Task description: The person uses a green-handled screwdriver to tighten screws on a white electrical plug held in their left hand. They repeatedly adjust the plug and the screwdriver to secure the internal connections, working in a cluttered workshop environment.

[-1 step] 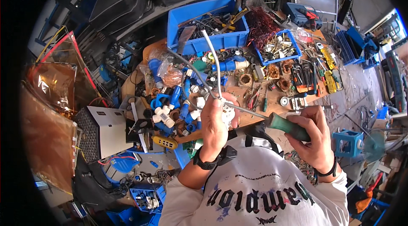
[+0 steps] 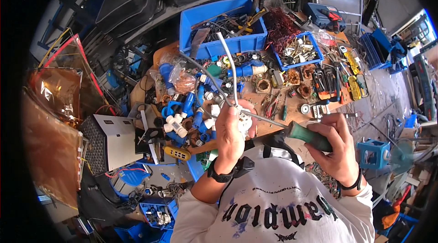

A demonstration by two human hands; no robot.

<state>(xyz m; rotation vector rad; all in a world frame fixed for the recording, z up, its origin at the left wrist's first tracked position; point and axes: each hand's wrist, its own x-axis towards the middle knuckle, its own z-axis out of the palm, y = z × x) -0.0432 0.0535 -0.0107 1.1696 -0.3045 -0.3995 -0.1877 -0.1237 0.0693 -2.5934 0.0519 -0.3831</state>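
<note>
My left hand (image 2: 229, 135) is closed round a small white plastic part (image 2: 247, 123), held above the workbench's front edge. A white tube-like cable (image 2: 232, 67) rises from the same grip, and a thinner dark grey cable (image 2: 206, 71) curves off to the left beside it. Between thumb and fingers, my right hand (image 2: 338, 149) grips the green handle of a screwdriver (image 2: 302, 134). Its shank points left, and the tip meets the white part at my left fingers. Exactly where the tip sits is hidden.
On the cluttered bench (image 2: 273, 99) lie white and blue fittings (image 2: 175, 125), pliers (image 2: 272, 105) and hex keys (image 2: 323, 83). Behind stand a large blue crate (image 2: 223, 47) of tools and a smaller blue tray (image 2: 299, 64) of metal pieces. A yellow power strip (image 2: 177, 153) sits at the front left edge.
</note>
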